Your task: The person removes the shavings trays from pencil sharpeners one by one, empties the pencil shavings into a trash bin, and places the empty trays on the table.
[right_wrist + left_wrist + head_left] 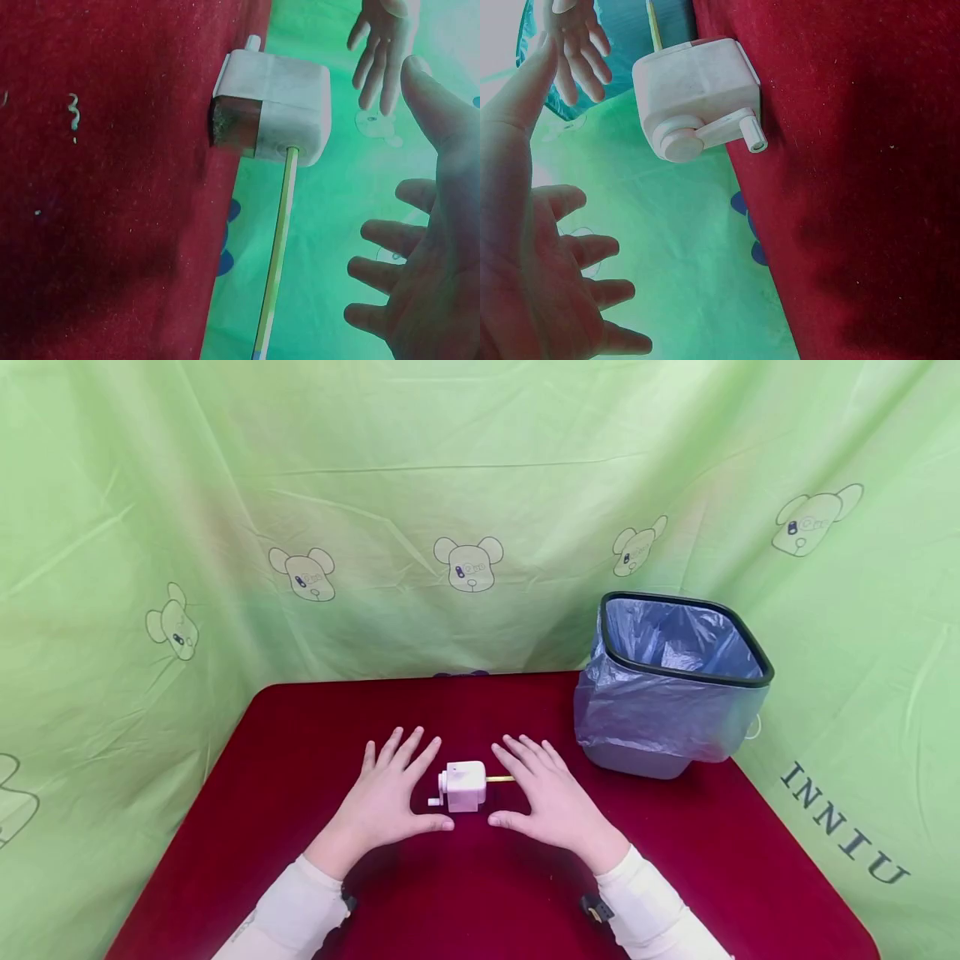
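Observation:
A white crank pencil sharpener [466,786] stands on the dark red tabletop between my two hands. Its crank handle [754,133] points toward my left side. From the opposite face a yellow pencil [277,255] sticks out to the right, its tip hidden inside the body. Through a see-through part low on the sharpener, shavings [223,124] are visible. My left hand [386,796] hovers left of the sharpener, fingers spread and apart from it. On the other side my right hand [551,797] is likewise spread, partly covering the pencil in the head view, and grips nothing.
At the table's back right stands a bin [637,761] with a black rim and a bluish plastic liner [660,710]. Small curled scraps [73,112] lie on the red cloth [480,902]. A green curtain [375,460] with printed bear faces surrounds the table.

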The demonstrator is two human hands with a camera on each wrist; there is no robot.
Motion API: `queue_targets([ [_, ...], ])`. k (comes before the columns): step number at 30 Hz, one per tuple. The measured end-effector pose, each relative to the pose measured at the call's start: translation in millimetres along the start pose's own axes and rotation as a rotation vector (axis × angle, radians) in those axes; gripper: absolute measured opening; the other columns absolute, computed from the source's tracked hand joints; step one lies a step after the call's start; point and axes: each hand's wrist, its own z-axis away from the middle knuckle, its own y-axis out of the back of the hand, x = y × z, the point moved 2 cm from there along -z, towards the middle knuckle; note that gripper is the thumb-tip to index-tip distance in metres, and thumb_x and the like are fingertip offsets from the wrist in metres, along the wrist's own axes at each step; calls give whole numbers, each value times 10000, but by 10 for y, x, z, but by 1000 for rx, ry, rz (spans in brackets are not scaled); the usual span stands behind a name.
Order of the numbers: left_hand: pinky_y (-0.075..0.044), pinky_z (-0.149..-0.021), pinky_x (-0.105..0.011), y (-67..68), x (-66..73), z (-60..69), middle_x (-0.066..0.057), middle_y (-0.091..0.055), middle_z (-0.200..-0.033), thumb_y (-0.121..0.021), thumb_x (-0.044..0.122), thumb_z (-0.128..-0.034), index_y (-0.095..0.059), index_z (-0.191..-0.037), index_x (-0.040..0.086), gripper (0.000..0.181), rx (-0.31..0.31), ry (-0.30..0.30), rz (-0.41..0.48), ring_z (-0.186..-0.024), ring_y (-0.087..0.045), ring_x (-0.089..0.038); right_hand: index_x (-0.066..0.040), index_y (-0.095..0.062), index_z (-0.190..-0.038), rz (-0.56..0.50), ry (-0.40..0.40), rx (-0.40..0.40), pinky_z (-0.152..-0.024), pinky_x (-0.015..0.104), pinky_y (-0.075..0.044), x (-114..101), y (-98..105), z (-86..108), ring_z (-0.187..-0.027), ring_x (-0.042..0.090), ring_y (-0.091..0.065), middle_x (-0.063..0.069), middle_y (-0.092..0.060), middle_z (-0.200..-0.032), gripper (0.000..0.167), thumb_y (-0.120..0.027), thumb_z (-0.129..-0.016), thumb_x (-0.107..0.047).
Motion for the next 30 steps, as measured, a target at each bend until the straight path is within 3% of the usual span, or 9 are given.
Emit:
queue_targets([
  [6, -151, -1175, -726, -24, 2, -14, -84, -216, -1703, -373, 1011, -703, -184, -1648, 296, 1200, -4, -6, -10, -1564, -152, -396, -191, -339, -1611, -7, -3, -17, -1229, 586, -204, -23, -12, 12, -1539, 308, -279, 82, -369, -1640, 954, -688, -866, -674],
  [14, -156, -1175, -724, -72, 19, -45, -86, -226, -1699, -621, 883, -734, -207, -1646, 285, 1166, -3, -15, 1, -1559, -168, -401, -180, -361, -1600, 5, 20, 0, -1227, 563, -230, -63, -4, 33, -1500, 339, -352, 75, -399, -1623, 935, -682, -871, -671],
  [22, -172, -1172, -724, -82, 49, -78, -91, -252, -1690, -689, 826, -737, -243, -1641, 267, 1152, 7, -23, 17, -1547, -205, -414, -171, -381, -1590, 12, 36, 7, -1221, 523, -266, -84, 3, 48, -1474, 324, -394, 74, -428, -1603, 926, -681, -871, -671],
  [30, -194, -1170, -717, -101, 72, -97, -89, -271, -1684, -667, 845, -737, -264, -1636, 264, 1144, 11, -41, 15, -1549, -216, -392, -171, -399, -1582, 16, 35, 3, -1201, 520, -310, -112, -6, 74, -1462, 305, -411, 67, -449, -1588, 915, -670, -873, -683],
])
